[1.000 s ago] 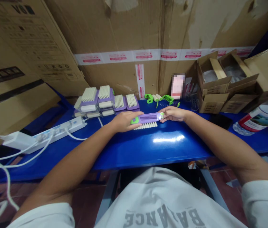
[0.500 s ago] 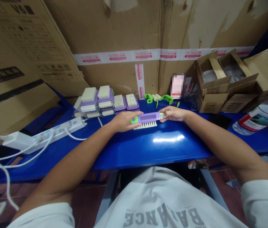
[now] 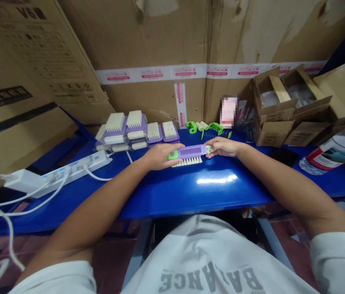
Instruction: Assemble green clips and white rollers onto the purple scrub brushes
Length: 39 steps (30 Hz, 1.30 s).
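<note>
Purple brush [image 3: 191, 152] held level between both hands over the middle of the worktop [image 3: 166, 196], slatted back facing up, cream bristles showing along its near edge; contact with the worktop cannot be told. Left hand [image 3: 162, 157]: fingers closed over the left end, thumb along the back beside a green insert [image 3: 173, 155]. Right hand [image 3: 223, 147]: fingers in a narrow pinch at the opposite end, at a small green and clear piece [image 3: 208, 150]; exact fingertip contact partly hidden. Behind and to the left, a group of other brushes [image 3: 136, 126], bristles up on several. Behind the held brush, loose green parts [image 3: 192, 127] near two cream cylinders [image 3: 202, 125]. Far left: white power strip [image 3: 74, 172] with cables. Right: open cartons [image 3: 275, 134], then a labelled bottle [image 3: 328, 152], tilted in view
</note>
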Each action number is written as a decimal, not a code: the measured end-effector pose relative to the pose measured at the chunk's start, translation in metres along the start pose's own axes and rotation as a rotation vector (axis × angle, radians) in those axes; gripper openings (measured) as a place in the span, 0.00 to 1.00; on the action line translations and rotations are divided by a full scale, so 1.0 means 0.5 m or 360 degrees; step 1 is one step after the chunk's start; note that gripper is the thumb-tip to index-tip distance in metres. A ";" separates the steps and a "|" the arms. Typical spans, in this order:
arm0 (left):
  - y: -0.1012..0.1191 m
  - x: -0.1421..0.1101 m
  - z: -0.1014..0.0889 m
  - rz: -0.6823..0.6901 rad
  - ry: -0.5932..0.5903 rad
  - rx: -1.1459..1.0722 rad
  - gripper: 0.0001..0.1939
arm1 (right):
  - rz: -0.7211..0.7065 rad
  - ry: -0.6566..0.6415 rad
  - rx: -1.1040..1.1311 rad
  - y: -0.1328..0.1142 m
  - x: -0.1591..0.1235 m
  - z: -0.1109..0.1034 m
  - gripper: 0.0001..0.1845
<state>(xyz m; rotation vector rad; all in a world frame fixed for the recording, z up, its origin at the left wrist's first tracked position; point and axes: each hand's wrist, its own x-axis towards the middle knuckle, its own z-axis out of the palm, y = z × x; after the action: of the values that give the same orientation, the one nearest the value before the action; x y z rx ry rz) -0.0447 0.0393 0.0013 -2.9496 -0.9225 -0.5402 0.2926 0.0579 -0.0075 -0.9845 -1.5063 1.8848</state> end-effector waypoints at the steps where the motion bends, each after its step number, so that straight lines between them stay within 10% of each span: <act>1: 0.000 0.000 0.000 -0.0002 -0.0003 -0.0004 0.31 | -0.0001 0.0004 0.0000 0.000 0.000 0.000 0.13; 39: -0.011 -0.003 0.008 0.0115 0.0074 0.0044 0.32 | 0.0000 0.0021 -0.0019 -0.005 -0.002 0.006 0.12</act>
<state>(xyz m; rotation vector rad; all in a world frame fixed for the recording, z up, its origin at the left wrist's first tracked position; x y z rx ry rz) -0.0474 0.0436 -0.0035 -2.9193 -0.8093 -0.5857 0.2906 0.0561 -0.0048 -1.0004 -1.5113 1.8679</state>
